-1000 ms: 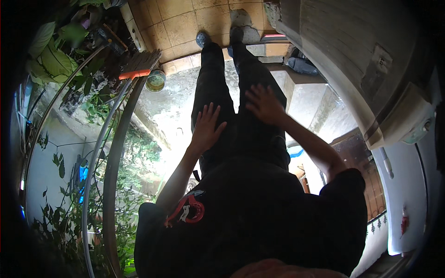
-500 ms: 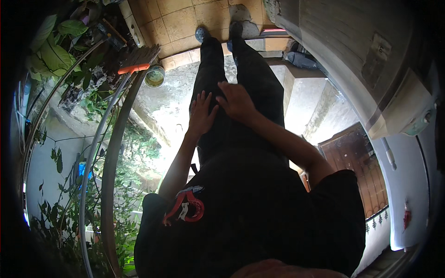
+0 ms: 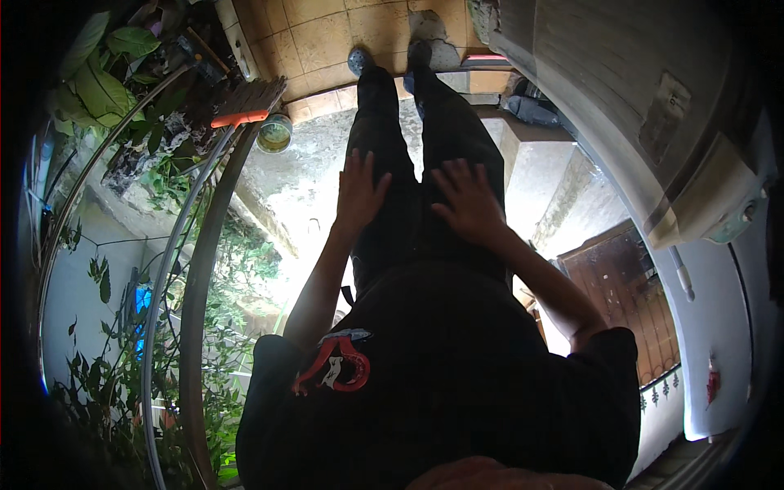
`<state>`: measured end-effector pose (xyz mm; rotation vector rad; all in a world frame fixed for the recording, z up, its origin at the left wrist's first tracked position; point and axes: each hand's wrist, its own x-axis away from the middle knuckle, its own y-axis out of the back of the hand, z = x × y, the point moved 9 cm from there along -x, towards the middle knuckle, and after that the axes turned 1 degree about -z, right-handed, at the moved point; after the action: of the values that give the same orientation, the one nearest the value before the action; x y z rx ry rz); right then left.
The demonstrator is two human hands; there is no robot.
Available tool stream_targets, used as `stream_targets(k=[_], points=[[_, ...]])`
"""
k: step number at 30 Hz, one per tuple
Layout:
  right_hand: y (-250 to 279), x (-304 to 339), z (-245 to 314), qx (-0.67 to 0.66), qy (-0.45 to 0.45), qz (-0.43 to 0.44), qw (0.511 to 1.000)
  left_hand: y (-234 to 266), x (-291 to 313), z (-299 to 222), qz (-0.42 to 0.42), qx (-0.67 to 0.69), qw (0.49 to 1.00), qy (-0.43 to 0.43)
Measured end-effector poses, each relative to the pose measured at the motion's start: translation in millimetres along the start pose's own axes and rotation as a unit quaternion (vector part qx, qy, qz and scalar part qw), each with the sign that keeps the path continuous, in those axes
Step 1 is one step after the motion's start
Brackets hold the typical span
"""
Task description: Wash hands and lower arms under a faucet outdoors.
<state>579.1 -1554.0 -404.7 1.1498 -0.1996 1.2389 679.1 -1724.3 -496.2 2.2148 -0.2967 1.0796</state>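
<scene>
My left hand (image 3: 360, 193) lies palm down over the left thigh of my dark trousers (image 3: 461, 131), fingers stretched out and nothing in it. Over the other thigh is my right hand (image 3: 467, 201), its fingers spread and holding nothing. A gap with dark cloth separates the two hands. Closest to the left hand among loose things is a round container (image 3: 274, 133) with greenish contents, beside an orange-headed broom or rake (image 3: 239, 119).
Leafy plants (image 3: 114, 90) and a curved metal rail (image 3: 167, 269) line the left side. A large pale panel (image 3: 604, 82) rises on the right, with a brown wooden door (image 3: 625, 298) below it. My dark clogs (image 3: 359, 61) stand on yellowish tiles (image 3: 306, 41).
My right hand has moved right, from between the legs beside the left hand onto the right thigh, and its fingers have spread. The left hand stays on its thigh.
</scene>
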Motion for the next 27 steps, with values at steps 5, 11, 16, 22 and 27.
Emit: stream_targets(k=[5, 11, 16, 22, 27], points=[[21.4, 17.9, -27.0, 0.011, -0.064, -0.013, 0.998, -38.2, 28.5, -40.1, 0.131, -0.110, 0.980, -0.100], [2.4, 18.4, -9.1, -0.059, 0.008, 0.066, 0.996, -98.1, -45.4, -14.9, 0.240, -0.200, 0.946, -0.088], [4.0, 8.5, -8.4, -0.097, -0.006, 0.048, 0.994, -93.3, -199.7, 112.9, -0.023, -0.129, 0.981, 0.143], [0.2, 19.3, -47.2, -0.162, -0.092, 0.012, 0.982, 91.1, -200.9, 15.7, -0.307, -0.316, 0.886, -0.145], [46.0, -10.6, -30.2, -0.154, -0.028, -0.013, 0.988, -21.9, -54.3, -34.5, 0.024, -0.021, 0.944, -0.329]])
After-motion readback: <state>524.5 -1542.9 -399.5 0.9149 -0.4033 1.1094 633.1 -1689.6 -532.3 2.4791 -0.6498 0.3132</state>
